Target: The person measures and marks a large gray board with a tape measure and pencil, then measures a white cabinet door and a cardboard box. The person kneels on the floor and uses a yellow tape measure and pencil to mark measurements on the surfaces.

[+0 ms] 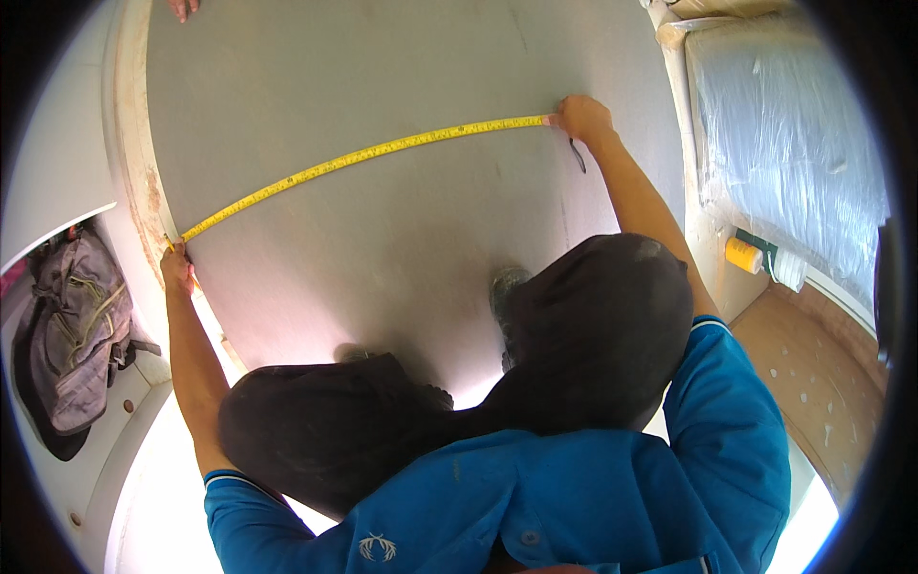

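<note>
A yellow tape measure blade [368,153] stretches across a large grey board [382,57], slanting up from left to right. My left hand [176,268] pinches the blade's end at the board's left edge. Something thin and yellowish pokes up by those fingertips, too small to name. Towards the board's right side, my right hand [585,118] is closed round the other end of the tape, hiding the case. A dark wrist strap [579,156] dangles below that hand. My bent knees [598,325] are between my arms, with my shoes on the grey surface.
Another person's hand [182,9] shows at the upper left. Left of the board hangs a dark backpack [81,325]. On the right are a plastic-wrapped panel [789,143], a yellow-orange roll [743,255] and a brown board [813,368] with pale spots.
</note>
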A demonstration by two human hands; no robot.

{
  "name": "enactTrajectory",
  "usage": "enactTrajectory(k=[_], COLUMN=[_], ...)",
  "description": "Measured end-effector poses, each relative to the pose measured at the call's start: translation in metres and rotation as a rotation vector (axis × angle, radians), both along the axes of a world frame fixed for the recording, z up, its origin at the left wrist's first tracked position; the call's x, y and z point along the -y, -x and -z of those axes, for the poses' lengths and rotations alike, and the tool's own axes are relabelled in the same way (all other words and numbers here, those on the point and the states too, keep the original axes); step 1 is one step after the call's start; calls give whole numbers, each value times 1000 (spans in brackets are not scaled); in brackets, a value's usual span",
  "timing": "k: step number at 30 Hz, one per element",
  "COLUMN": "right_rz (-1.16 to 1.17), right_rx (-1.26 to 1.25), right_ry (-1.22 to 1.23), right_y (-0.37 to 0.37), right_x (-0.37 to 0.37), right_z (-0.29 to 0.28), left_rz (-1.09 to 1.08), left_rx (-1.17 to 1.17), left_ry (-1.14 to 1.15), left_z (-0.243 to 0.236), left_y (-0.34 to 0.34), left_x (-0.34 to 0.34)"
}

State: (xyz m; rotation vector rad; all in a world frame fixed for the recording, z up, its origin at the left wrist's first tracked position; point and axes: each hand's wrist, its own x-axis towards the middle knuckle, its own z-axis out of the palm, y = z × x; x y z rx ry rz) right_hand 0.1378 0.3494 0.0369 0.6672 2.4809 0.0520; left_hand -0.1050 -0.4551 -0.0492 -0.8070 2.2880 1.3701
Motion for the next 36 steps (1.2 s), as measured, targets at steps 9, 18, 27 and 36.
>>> enactTrajectory(k=[9,18,27,36], right_rz=[7,42,62,-5], right_rx=[30,-17,1,-37], right_ry=[-5,27,15,-30], right_y=[-2,9,1,18], right_x=[9,34,25,30], right_z=[9,-20,-24,-18], left_rz=[-29,-12,-70,38], left_rx=[-16,-133,-89,-95], left_ry=[69,65,27,289], left_z=[8,20,-2,12], left_y=[0,-13,1,-8], left_x=[1,42,-10,19])
